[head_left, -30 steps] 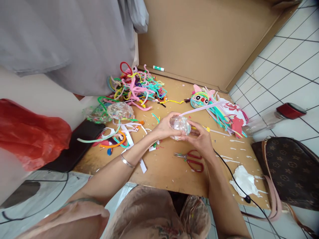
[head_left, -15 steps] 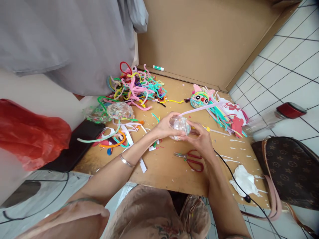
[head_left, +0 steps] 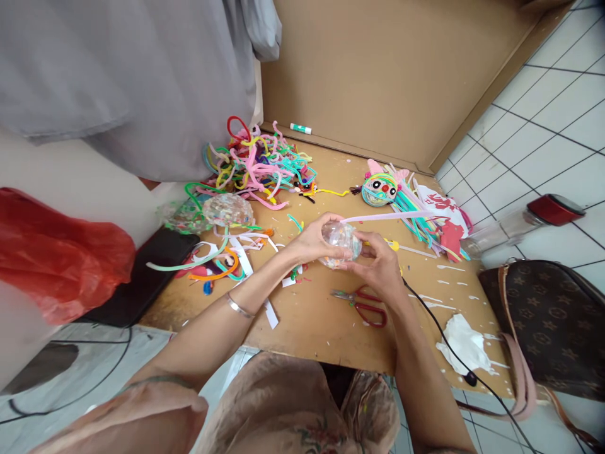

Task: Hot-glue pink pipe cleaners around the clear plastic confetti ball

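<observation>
Between my two hands is a clear, rounded plastic ball [head_left: 341, 238] with small coloured specks on it. My left hand [head_left: 316, 239] is wrapped round its left side, and my right hand [head_left: 378, 258] grips it from the right with thumb and fingers. A pale lilac pipe cleaner [head_left: 387, 216] sticks out from the top of the ball toward the right; where its near end is fixed is hidden by my fingers. Below the hands, red-handled scissors [head_left: 368, 308] lie on the wooden table [head_left: 312, 337], partly beside my right wrist.
A tangle of coloured pipe cleaners [head_left: 259, 167] lies at the back left, near a glue stick [head_left: 300, 128]. Clear plastic pieces [head_left: 227, 209] are left of me. At right are a pipe-cleaner figure with eyes [head_left: 379, 189], a glass bottle [head_left: 505, 230], crumpled tissue [head_left: 464, 343] and a brown bag [head_left: 548, 328].
The lilac pipe cleaner has swung lower at its far end and now lies almost level. The ball has turned slightly in my hands, which stay in nearly the same place.
</observation>
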The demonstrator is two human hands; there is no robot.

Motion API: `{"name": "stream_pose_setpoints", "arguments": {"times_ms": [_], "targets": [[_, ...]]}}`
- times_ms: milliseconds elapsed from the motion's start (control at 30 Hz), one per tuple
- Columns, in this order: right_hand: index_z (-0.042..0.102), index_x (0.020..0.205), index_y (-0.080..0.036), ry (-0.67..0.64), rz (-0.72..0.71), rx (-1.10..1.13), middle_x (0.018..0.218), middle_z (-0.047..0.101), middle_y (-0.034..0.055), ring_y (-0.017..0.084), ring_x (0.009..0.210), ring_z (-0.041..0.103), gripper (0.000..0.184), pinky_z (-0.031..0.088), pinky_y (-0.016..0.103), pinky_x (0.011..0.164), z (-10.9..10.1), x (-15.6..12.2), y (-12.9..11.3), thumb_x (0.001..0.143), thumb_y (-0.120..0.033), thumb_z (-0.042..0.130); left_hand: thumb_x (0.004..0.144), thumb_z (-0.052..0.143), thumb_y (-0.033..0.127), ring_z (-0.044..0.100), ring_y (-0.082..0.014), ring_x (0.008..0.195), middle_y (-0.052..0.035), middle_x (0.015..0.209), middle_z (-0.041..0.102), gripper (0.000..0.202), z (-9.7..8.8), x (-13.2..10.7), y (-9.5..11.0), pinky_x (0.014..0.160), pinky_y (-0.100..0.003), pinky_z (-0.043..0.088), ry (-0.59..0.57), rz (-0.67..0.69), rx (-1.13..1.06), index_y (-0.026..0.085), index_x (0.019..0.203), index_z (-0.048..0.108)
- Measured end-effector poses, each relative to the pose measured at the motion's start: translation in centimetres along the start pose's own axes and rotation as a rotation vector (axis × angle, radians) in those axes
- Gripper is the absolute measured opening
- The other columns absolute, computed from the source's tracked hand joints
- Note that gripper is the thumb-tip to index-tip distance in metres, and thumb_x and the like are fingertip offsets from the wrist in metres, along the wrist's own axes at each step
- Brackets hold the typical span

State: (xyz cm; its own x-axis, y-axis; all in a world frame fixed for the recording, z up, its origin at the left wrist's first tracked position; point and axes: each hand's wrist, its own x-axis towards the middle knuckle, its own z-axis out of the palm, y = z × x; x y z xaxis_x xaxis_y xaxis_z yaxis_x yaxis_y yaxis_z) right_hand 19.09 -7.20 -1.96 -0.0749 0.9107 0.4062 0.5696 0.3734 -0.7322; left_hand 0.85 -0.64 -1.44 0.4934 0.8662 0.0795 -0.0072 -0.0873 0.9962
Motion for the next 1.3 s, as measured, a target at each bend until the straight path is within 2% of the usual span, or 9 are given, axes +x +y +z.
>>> {"name": "stream_pose_setpoints", "arguments": {"times_ms": [233,433,500,633,800,900,1033,1133,1300], "targets": [[0.059,0.12,-0.025,-0.008,0.013,-0.023,0.118,0.062,0.0091,0.024,0.103,0.064,0.061,0.057,0.04,0.086,0.2,-0.1,-0.2,0.068,-0.05,0.08,0.051,0.081,0.031,0.057,-0.0158,0.084,0.0,0.09,0.06,0.071,0.1,-0.1,0.1,0.079,-0.028,0.046,0.009,-0.004,0.003,0.018,0.113,0.051],[0.061,0.122,-0.027,-0.055,-0.059,-0.111,0.117,0.067,0.0089,0.026,0.108,0.063,0.057,0.053,0.045,0.093,-1.1,0.0,-0.9,0.073,-0.051,0.076,0.051,0.08,0.032,0.059,-0.0175,0.087,-0.0004,0.092,0.061,0.069,-0.1,-0.2,0.3,0.08,-0.029,0.047,0.019,-0.005,0.023,0.018,0.113,0.053],[0.063,0.121,-0.028,0.008,-0.085,-0.136,0.115,0.068,0.008,0.025,0.107,0.064,0.049,0.052,0.045,0.095,-1.4,0.1,-1.5,0.077,-0.049,0.073,0.051,0.08,0.032,0.059,-0.0194,0.092,-0.0009,0.095,0.062,0.068,-0.1,-0.2,0.4,0.084,-0.031,0.048,0.034,0.001,0.076,0.018,0.112,0.055],[0.06,0.125,-0.028,0.241,-0.152,-0.186,0.114,0.068,0.008,0.024,0.106,0.064,0.04,0.052,0.043,0.092,-1.6,1.0,-3.8,0.088,-0.041,0.062,0.052,0.08,0.032,0.059,-0.0208,0.098,-0.0017,0.1,0.062,0.066,0.0,-0.1,0.3,0.089,-0.032,0.047,0.051,0.018,0.148,0.018,0.113,0.056],[0.069,0.103,-0.029,0.192,-0.301,-0.305,0.104,0.071,0.0055,0.024,0.101,0.065,0.02,0.049,0.044,0.092,-1.2,2.7,-5.7,0.093,-0.033,0.053,0.052,0.081,0.033,0.059,-0.0188,0.092,-0.002,0.101,0.062,0.07,0.1,0.0,0.1,0.085,-0.031,0.047,0.031,0.006,0.134,0.018,0.115,0.055],[0.069,0.094,-0.028,0.181,-0.338,-0.287,0.095,0.072,0.0044,0.022,0.093,0.066,0.021,0.052,0.041,0.086,-0.9,2.8,-5.6,0.095,-0.03,0.048,0.052,0.081,0.034,0.059,-0.018,0.09,-0.0015,0.099,0.062,0.069,0.2,0.0,0.0,0.084,-0.031,0.047,0.042,0.026,0.141,0.018,0.114,0.055],[0.065,0.106,-0.028,0.204,-0.341,-0.264,0.1,0.071,0.0054,0.023,0.098,0.066,0.018,0.053,0.041,0.088,-0.3,2.1,-5.3,0.091,-0.03,0.055,0.053,0.08,0.031,0.06,-0.0175,0.088,-0.0015,0.097,0.064,0.065,0.3,0.1,-0.3,0.082,-0.03,0.048,0.03,0.059,0.102,0.018,0.112,0.056],[0.067,0.103,-0.029,0.171,-0.331,-0.241,0.102,0.071,0.0054,0.022,0.098,0.066,0.018,0.054,0.041,0.088,0.0,1.8,-5.5,0.093,-0.029,0.052,0.052,0.08,0.03,0.06,-0.0181,0.089,-0.0019,0.102,0.064,0.066,0.3,0.2,-0.3,0.082,-0.03,0.049,0.046,0.068,0.132,0.019,0.113,0.057],[0.068,0.094,-0.028,0.265,-0.276,-0.17,0.093,0.072,0.0031,0.021,0.091,0.068,0.016,0.054,0.04,0.088,0.3,1.3,-4.9,0.094,-0.029,0.051,0.052,0.082,0.03,0.06,-0.0185,0.09,-0.0024,0.101,0.063,0.068,0.3,0.0,0.1,0.08,-0.029,0.049,0.047,0.029,0.133,0.018,0.114,0.056]]}}
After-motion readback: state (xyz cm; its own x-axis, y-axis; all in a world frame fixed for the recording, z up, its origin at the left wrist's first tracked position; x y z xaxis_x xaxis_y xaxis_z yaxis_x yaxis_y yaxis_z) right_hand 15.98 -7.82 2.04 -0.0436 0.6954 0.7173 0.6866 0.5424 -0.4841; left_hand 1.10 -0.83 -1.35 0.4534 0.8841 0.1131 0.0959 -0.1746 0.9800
